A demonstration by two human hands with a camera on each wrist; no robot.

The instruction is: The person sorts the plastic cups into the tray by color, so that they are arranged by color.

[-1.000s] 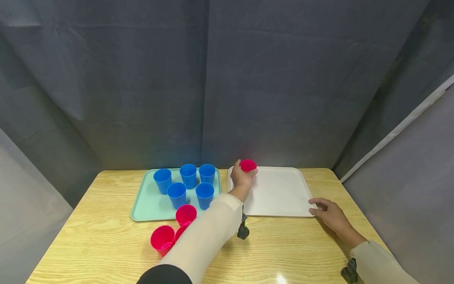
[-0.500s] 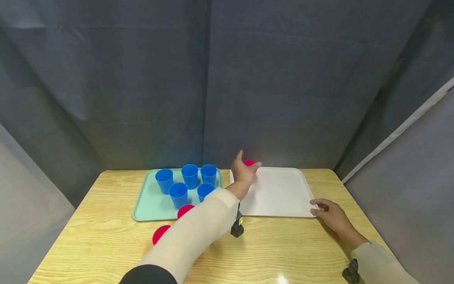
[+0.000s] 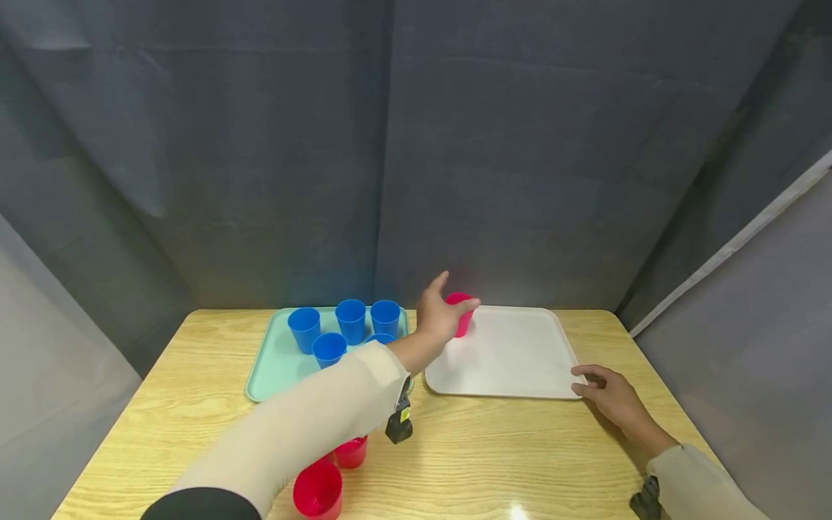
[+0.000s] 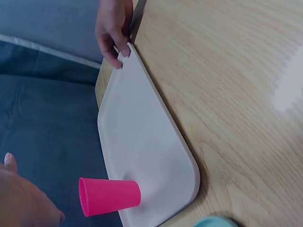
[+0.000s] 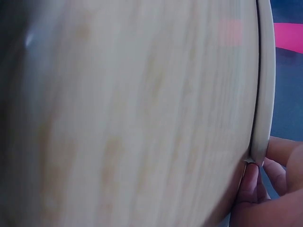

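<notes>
A pink cup [image 3: 464, 325] stands upright at the far left corner of the white tray [image 3: 513, 354]. Just left of it is my left hand [image 3: 434, 318], its thumb and fingers spread and holding nothing. The left wrist view shows a gap between that hand and the cup's rim. At the tray's near right corner, my right hand [image 3: 609, 396] pinches the rim between thumb and fingers, as the right wrist view also shows. Partly hidden by my left sleeve, pink cups [image 3: 318, 491] stand on the table nearer to me.
To the left lies a mint-green tray [image 3: 273, 368] with several blue cups [image 3: 304, 331], its front part hidden by my left arm. Both trays rest on a wooden table [image 3: 494, 448]; a grey curtain [image 3: 416, 159] hangs behind it.
My left hand has let go of the pink cup, opened and drawn off to its left. The left forearm has swung leftward, and the near pink cups have shifted towards me. The right hand stays put.
</notes>
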